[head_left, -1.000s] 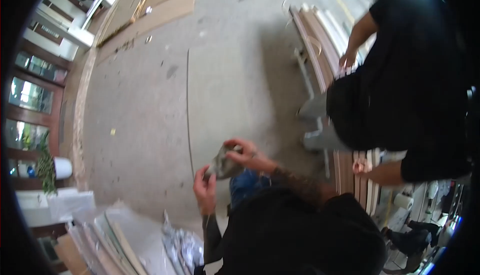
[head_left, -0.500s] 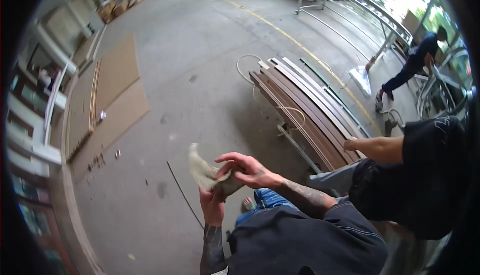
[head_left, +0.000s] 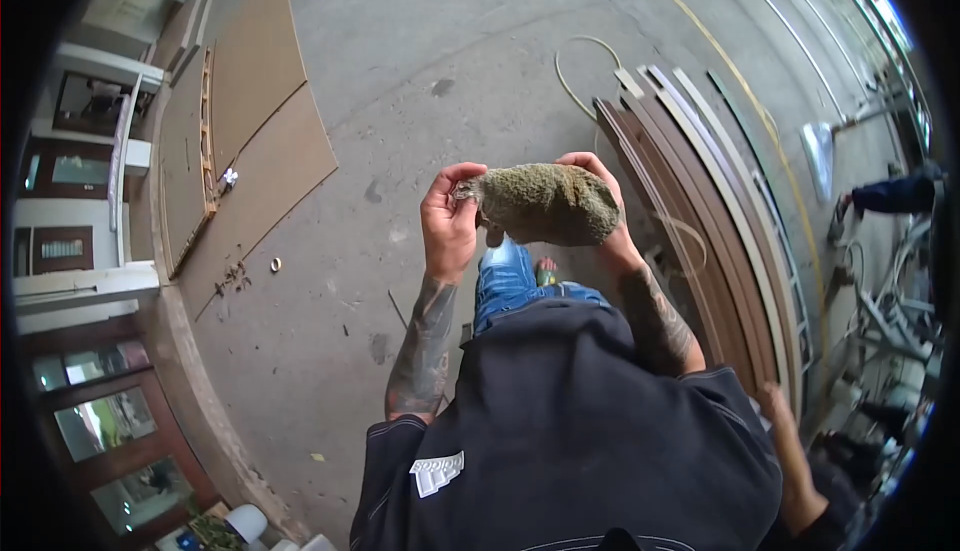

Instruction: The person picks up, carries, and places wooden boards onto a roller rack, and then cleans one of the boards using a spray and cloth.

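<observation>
In front of my chest I hold a nubby olive-green cloth (head_left: 545, 201), thick and mitt-shaped, with brownish patches on its right part. My left hand (head_left: 452, 213) is closed on its narrow, paler left end, thumb and fingers pinching the edge. Round the wide right end wraps my right hand (head_left: 612, 206), its fingers partly hidden behind the cloth. A small brown lobe hangs below the cloth beside my left thumb. Whether the cloth is hollow I cannot tell.
Long brown and white strips (head_left: 700, 211) lie stacked on my right, with a pale hose (head_left: 560, 76) looped beside them. Cardboard sheets (head_left: 270, 121) lie on the floor at left. Another person's arm (head_left: 785, 441) is at lower right; a second person's dark-trousered leg (head_left: 890, 196) shows at far right.
My view has swung downward and right. The cloth, bunched and pale between my hands before, is now spread sideways with its olive face showing. My right hand has moved to its right end.
</observation>
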The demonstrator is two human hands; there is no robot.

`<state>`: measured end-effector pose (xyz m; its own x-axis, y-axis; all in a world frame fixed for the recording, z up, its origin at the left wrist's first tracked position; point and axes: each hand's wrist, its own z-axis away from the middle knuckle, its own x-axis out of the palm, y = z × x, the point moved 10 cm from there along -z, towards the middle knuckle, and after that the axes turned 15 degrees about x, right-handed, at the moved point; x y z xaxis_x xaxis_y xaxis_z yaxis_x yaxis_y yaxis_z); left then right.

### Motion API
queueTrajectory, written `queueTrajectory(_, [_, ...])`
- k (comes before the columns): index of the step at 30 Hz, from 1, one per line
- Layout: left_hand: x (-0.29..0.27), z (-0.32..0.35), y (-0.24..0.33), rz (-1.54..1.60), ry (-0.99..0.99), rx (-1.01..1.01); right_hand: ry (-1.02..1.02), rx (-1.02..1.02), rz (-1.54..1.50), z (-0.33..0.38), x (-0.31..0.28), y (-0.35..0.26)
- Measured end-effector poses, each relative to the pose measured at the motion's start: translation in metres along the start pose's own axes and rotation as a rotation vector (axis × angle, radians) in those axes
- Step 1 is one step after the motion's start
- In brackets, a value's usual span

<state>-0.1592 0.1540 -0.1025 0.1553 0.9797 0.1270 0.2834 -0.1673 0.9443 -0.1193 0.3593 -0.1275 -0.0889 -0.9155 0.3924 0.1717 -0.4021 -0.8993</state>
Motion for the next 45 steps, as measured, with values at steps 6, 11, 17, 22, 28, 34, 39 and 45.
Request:
queueTrajectory(6, [-0.009,-0.177,-0.14,-0.056,-0.3,-0.156,0.009,-0.087,0.171,-0.199,-0.01,-0.073])
queueTrajectory(11, [0.08,-0.297,-0.215,0.676,-0.194,-0.716,0.232,-0.192,0.227,-0.317,-0.067,-0.122])
queueTrajectory(17, [0.159,-0.442,-0.263,0.984,-0.482,-1.053,0.362,-0.47,0.88,-0.404,-0.09,-0.22])
queueTrajectory(22, [0.235,-0.584,-0.319,0.908,-0.631,-1.037,0.365,-0.504,1.137,-0.518,-0.122,-0.229])
queueTrajectory(28, [0.281,-0.776,-0.403,0.608,-0.385,-0.81,0.271,-0.394,1.208,-0.704,-0.196,-0.275])
queueTrajectory(34, [0.347,-0.986,-0.41,0.504,-0.34,-0.175,0.454,-0.144,1.084,-0.876,-0.311,-0.354])
queueTrajectory(39, [0.46,-1.093,-0.445,0.317,-0.643,0.116,0.282,0.092,-0.089,-1.02,-0.408,-0.336])
queueTrajectory(45, [0.619,-1.167,-0.472,0.613,-1.119,-0.07,0.56,0.053,-0.521,-1.121,-0.522,-0.393])
